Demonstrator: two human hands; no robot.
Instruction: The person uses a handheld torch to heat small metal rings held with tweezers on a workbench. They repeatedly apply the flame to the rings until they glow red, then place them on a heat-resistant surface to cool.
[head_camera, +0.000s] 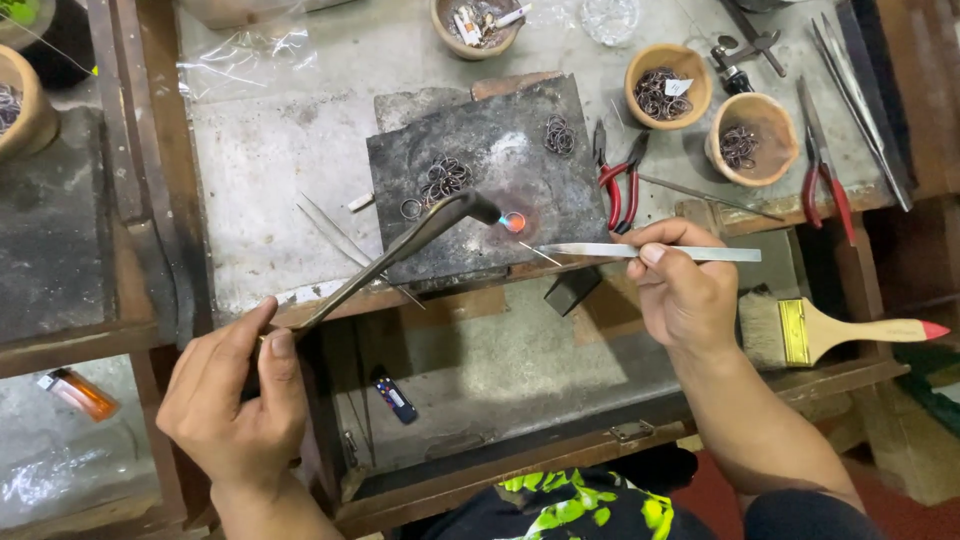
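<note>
My left hand (238, 395) grips the handle of a long metal torch (400, 250) whose nozzle points right at a small ring glowing orange (513, 221) on a dark charred soldering block (490, 175). My right hand (680, 285) pinches long steel tweezers (640, 252); their tip holds a thin wire just right of the glowing ring. Small piles of dark wire rings (445, 178) lie on the block left of the flame, with another pile (559, 135) at its upper right.
Red-handled pliers (617, 180) lie beside the block, and further red-handled cutters (825, 170) at right. Two clay bowls (668, 85) (750, 138) hold rings. A paintbrush (830, 332) lies on the lower shelf, lighters (77, 392) (395, 397) below, spare tweezers (340, 240) on the bench.
</note>
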